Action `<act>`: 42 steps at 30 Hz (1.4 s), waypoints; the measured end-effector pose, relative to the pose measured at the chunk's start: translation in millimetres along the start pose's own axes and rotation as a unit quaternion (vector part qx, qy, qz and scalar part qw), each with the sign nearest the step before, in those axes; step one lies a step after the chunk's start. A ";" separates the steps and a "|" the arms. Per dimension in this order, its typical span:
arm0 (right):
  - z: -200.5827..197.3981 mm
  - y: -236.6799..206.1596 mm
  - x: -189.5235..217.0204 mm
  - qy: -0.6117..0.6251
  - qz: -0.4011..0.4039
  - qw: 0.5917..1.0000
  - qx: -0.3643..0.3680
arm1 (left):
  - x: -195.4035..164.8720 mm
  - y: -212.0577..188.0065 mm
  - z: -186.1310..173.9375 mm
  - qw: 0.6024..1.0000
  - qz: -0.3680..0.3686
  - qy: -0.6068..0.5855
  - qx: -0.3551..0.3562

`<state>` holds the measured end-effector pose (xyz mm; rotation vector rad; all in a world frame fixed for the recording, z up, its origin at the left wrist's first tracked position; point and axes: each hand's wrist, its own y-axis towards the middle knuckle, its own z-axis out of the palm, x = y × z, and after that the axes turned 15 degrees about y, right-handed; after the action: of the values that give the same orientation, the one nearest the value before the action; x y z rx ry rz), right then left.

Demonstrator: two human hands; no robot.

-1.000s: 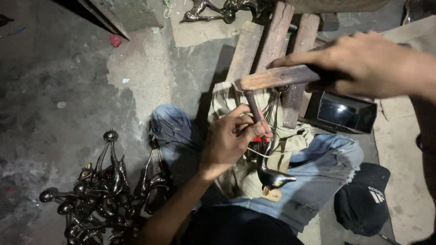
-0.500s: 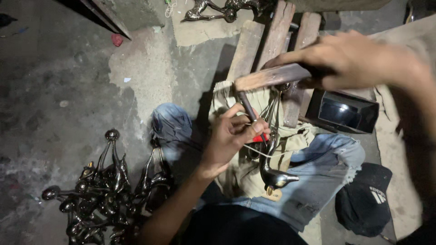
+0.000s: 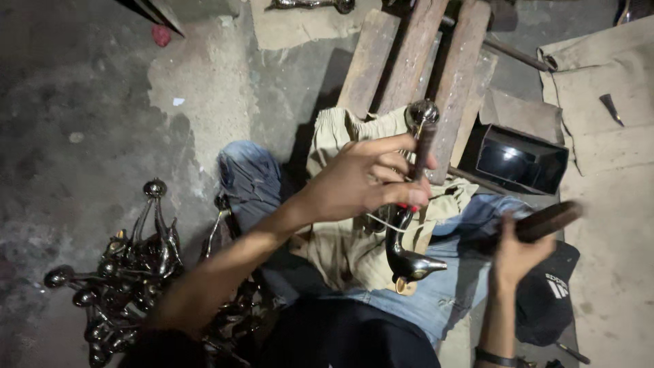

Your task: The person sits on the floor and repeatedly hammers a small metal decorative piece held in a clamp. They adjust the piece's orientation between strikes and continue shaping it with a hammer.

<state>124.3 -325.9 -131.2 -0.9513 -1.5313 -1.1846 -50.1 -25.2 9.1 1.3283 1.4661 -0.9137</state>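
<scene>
- The dark metal piece (image 3: pixel 411 204) stands nearly upright over our lap: a slim stem with a shiny ball knob on top and a heavier, beak-shaped foot below, which hangs just above the tan cloth (image 3: pixel 347 252).
- Our left hand (image 3: pixel 364 180) is curled tight around the middle of the stem, fingers wrapped over it and thumb across; a thin pale wire or cord runs along the stem beside the fingers.
- We judge the piece stiff and fairly heavy for its size, bottom-weighted by the foot. Its polished surface looks slick, so the narrow stem is the sure place to hold; the round knob would slip.
- Our right hand (image 3: pixel 514 249) is closed around the handle of a blurred wooden tool (image 3: pixel 545 221), held low and to the side, well apart from the piece.
- The cloth lies over our jeans (image 3: pixel 449 286), with wooden planks (image 3: pixel 415 61) beyond it and a black open box (image 3: pixel 521 160) just beside them.
- A heap of similar dark pieces (image 3: pixel 129 272) lies on the concrete floor (image 3: pixel 82 109) to our left, and a black cap (image 3: pixel 555 293) by our right knee.
</scene>
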 end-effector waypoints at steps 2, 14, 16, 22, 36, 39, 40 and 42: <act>-3.4 -14.0 -8.3 -0.013 0.044 0.999 0.016 | 0.3 6.7 0.8 1.000 -0.016 0.014 0.020; -17.0 69.9 85.9 -0.162 -0.081 0.960 0.213 | -3.3 14.3 14.2 0.995 0.059 0.064 0.057; -5.0 77.5 107.8 -0.077 -0.053 0.974 0.206 | -4.3 14.9 13.5 0.994 0.065 0.067 0.054; 21.6 79.3 159.2 -0.119 0.001 0.926 0.359 | -7.5 16.5 13.8 0.995 0.056 0.058 0.065; 4.8 48.0 156.2 -0.049 0.078 0.986 0.136 | -6.3 32.8 2.7 0.983 0.084 0.116 0.119; 5.1 47.2 162.2 -0.117 0.070 0.979 0.148 | -0.2 29.6 5.1 0.972 0.191 0.110 0.077; 4.3 46.7 162.2 -0.138 0.064 0.976 0.157 | 1.8 29.6 5.1 0.978 0.138 0.106 0.112; 1.9 45.7 159.7 -0.010 0.079 0.984 0.157 | 4.1 28.8 5.6 0.977 0.109 0.106 0.147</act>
<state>126.9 -309.0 34.1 -0.8561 -1.5702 -0.7945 -20.8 -25.2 5.2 1.8140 1.3421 -0.8878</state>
